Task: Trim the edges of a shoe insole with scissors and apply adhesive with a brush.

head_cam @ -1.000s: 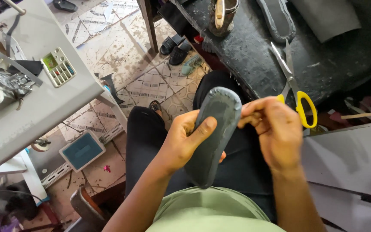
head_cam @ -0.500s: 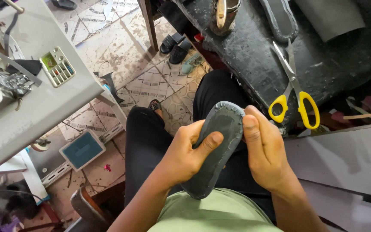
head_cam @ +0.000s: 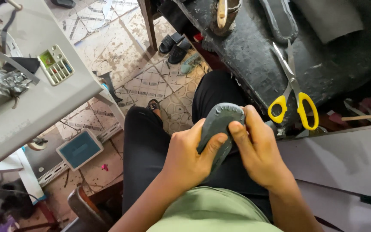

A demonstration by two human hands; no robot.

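Over the lap, the grey shoe sole (head_cam: 218, 129) is gripped by both hands, left hand (head_cam: 188, 158) and right hand (head_cam: 258, 150) on its 2 sides, long axis pointing away, scissors (head_cam: 293, 92) nearer the right.

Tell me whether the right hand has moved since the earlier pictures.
Yes. The right hand has swung left, away from the yellow-handled scissors on the dark bench, and now presses against the grey sole.
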